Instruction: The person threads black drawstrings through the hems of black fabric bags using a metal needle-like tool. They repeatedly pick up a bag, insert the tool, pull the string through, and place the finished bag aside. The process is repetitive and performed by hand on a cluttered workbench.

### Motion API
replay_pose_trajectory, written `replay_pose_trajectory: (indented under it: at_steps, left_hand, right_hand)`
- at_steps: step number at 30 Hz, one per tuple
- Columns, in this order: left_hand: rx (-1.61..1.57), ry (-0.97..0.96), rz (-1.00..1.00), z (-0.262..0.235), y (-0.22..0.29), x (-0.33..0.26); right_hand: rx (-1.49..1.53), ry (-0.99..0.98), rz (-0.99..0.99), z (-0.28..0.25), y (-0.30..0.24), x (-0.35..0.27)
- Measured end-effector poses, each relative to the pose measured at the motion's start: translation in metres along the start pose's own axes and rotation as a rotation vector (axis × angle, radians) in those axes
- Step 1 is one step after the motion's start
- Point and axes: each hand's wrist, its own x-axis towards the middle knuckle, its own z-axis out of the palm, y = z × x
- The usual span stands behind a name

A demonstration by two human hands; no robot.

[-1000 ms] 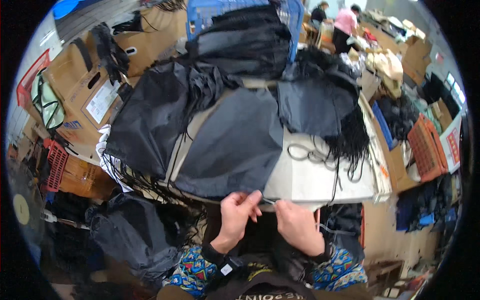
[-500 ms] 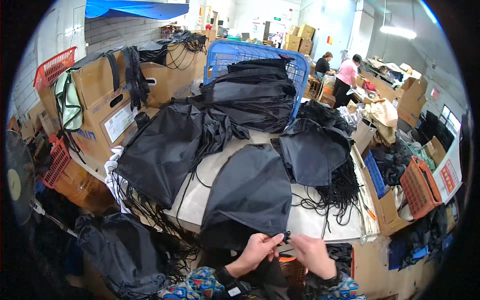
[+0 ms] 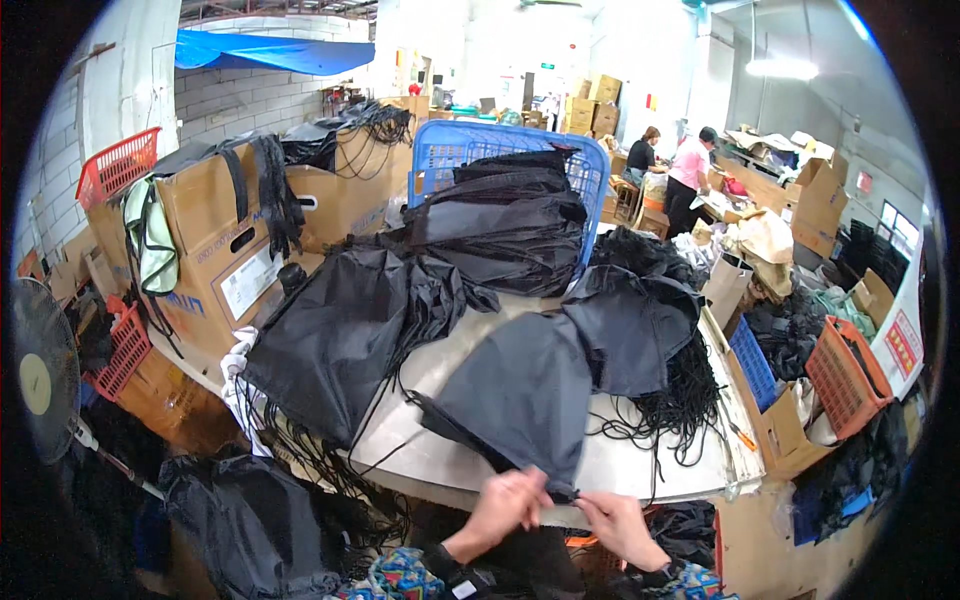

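Note:
A black fabric drawstring bag point(image 3: 525, 385) lies at the front of the table, its near corner drawn to the edge. My right hand point(image 3: 622, 530) pinches a small dark end of cord or fabric at that corner. Just left of it, my left hand point(image 3: 500, 515) is curled by the bag's lower edge; its fingertips are smeared by motion, and I cannot see whether they grip anything. To the left rests a pile of black bags point(image 3: 325, 335) with cords hanging over the edge. More black bags point(image 3: 635, 335) with tangled cords are on the right.
A blue plastic basket point(image 3: 430, 150) stands tilted behind stacked black bags point(image 3: 500, 225). Cardboard boxes point(image 3: 205, 215) flank the table on the left, near a fan point(image 3: 40, 370). At right is an orange crate point(image 3: 845, 375). Two people work in the background.
My left hand has come off the bag's corner and moved slightly left. The bag's left side has flattened onto the table, while my right hand stays at the corner. The view has tilted up slightly.

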Motion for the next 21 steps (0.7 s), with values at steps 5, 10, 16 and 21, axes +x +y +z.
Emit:
replay_pose_trajectory:
  at_steps: [5, 10, 16, 21]
  left_hand:
    - [0.174, 0.12, 0.234, 0.002, 0.002, 0.005]
    - [-0.012, 0.145, 0.39, 0.014, -0.014, 0.029]
    - [0.936, 0.17, 0.619, 0.004, 0.009, 0.028]
    - [1.382, -0.031, 0.715, 0.008, 0.018, 0.026]
  right_hand:
    - [0.103, 0.089, 0.02, 0.032, 0.001, 0.008]
    - [0.013, 0.092, -0.187, 0.031, 0.007, 0.022]
    - [0.087, 0.322, -0.228, -0.067, -0.037, 0.061]
    - [0.476, 0.533, -0.273, -0.102, -0.062, 0.066]
